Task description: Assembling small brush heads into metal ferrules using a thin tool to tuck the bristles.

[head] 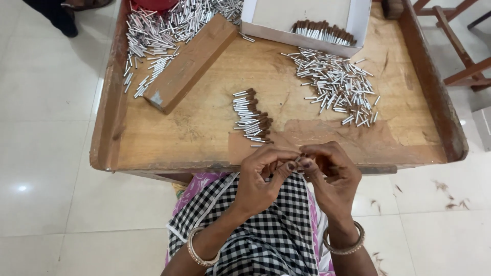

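Black-and-white checked cloth (266,230) is filling the near edge of the view, draped over the lap, with a bangle showing on each wrist. Just above it the left hand (261,179) and the right hand (331,176) are meeting fingertip to fingertip at the table's near edge, both pinching one small silver tube (299,159) between them; most of it is hidden by the fingers, so how it is tipped I cannot tell. The hands are hovering right over the rim of the wooden tray table (153,148), a raised-lip top on pale floor tiles. Moving out, a neat row of brown-tipped tubes (252,117) is lying just ahead of the left hand, silver ends pointing left, brown ends right. Farther right, well apart from that row, a loose scatter of plain silver tubes (337,84) is spreading across the wood. To the left, a long wooden block (189,64) is lying at a slant, and behind it a big heap of silver tubes (163,30) is piling into the far left corner. At the far edge, a white cardboard box (358,23) is sitting open, holding a bundle of brown-tipped tubes against its near wall.
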